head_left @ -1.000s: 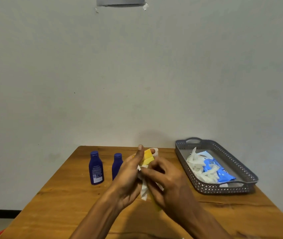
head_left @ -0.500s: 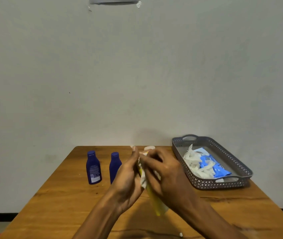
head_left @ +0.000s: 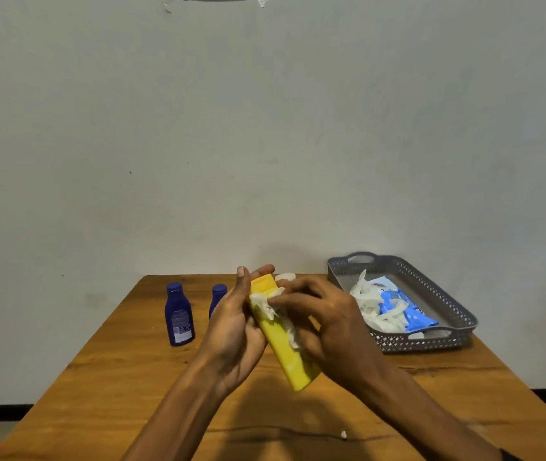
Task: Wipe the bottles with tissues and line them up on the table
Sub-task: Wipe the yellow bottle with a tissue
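Fingers (head_left: 293, 296) of my right hand (head_left: 328, 322) pinch a tissue (head_left: 265, 302) against the yellow bottle (head_left: 285, 347), which my left hand (head_left: 235, 324) holds tilted above the desk (head_left: 115, 377). Wiping seems underway; next it should stand beside the two blue bottles (head_left: 178, 316), far left.

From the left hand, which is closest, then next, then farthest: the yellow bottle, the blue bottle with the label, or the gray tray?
1. Yellow bottle: held in the left hand, touching it.
2. Labelled blue bottle: stands on the table to the hand's left, apart from it.
3. Gray tray: far right of the table, beyond the right hand.
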